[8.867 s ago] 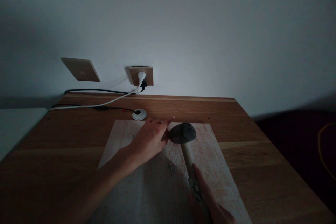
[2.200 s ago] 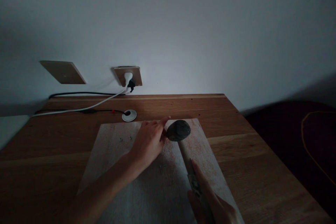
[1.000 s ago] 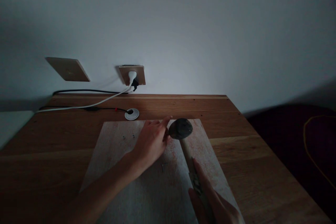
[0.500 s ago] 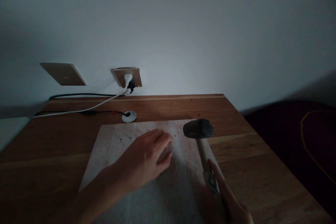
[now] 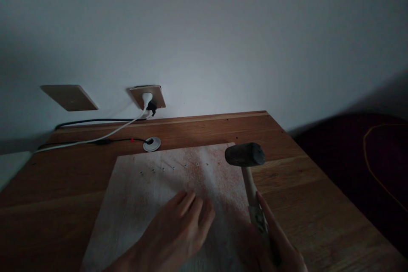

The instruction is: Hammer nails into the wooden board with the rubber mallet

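My right hand (image 5: 276, 238) is wrapped round the pale handle of a mallet (image 5: 245, 154), whose dark, barrel-shaped head is raised over the board's far right corner. A pale, reddish-speckled board (image 5: 127, 204) lies flat below both hands. Along its far side runs a row of several small nail-like studs or holes (image 5: 174, 167), too small to tell apart. My left hand (image 5: 188, 221) is over the middle of the board, nearer to me than that row. Its fingers are curled together, and the thumb and anything between them are hidden.
The board rests on a brown wooden tabletop (image 5: 306, 195) against a pale wall. A wall socket (image 5: 159, 103) holds plugs with a white cable (image 5: 111, 132). A black cable enters a round cable grommet (image 5: 152, 144) behind the board. Dark fabric with a yellow line (image 5: 366, 157) lies right.
My left hand has drawn back toward me from the row, and its fingers have curled in. More of the row now shows. The mallet stays raised in my right hand; the view has shifted slightly.
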`<state>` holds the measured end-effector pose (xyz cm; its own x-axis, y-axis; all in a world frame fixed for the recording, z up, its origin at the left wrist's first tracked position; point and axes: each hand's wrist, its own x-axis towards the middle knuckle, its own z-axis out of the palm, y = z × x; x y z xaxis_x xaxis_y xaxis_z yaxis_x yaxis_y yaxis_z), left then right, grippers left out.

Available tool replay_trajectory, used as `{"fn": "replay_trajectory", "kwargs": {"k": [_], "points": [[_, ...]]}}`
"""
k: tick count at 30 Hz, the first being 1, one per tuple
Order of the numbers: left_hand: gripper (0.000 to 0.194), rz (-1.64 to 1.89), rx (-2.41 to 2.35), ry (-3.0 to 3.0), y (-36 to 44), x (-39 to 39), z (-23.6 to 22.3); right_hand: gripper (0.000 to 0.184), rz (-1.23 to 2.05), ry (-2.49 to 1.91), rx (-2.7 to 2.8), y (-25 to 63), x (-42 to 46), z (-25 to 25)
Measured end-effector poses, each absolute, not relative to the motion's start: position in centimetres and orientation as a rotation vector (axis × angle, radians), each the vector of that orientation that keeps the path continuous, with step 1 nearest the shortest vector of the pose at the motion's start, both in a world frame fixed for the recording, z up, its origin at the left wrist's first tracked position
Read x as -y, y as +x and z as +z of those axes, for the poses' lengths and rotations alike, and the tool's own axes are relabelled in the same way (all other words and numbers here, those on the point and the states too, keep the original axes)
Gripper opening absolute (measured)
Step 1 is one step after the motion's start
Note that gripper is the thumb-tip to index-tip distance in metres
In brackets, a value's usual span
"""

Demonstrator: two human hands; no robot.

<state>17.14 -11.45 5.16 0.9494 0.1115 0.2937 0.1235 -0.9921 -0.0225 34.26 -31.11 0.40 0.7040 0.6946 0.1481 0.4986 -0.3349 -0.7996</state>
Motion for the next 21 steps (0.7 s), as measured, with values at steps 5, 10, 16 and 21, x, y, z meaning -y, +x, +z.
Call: {"fn": "replay_trajectory", "kwargs": {"k": [5, 10, 16, 21], "points": [[0.019, -0.753, 0.377, -3.291, 19.6, 8.2, 6.0, 0.062, 0.311, -1.973, 0.868, 34.2, 31.1, 0.3], [0.017, -0.821, 0.676, -3.364, 22.5, 4.8, 5.7, 0.066, 0.383, -1.962, 0.842, 34.4, 31.5, -0.2], [0.014, -0.629, 0.689, -3.312, 23.8, 4.1, 5.1, 0.067, 0.376, -1.995, 0.841, 34.2, 31.3, 0.2], [0.014, -0.670, 0.657, -3.276, 24.0, 4.2, 4.7, 0.064, 0.355, -2.030, 0.808, 33.5, 30.8, 0.8]]}}
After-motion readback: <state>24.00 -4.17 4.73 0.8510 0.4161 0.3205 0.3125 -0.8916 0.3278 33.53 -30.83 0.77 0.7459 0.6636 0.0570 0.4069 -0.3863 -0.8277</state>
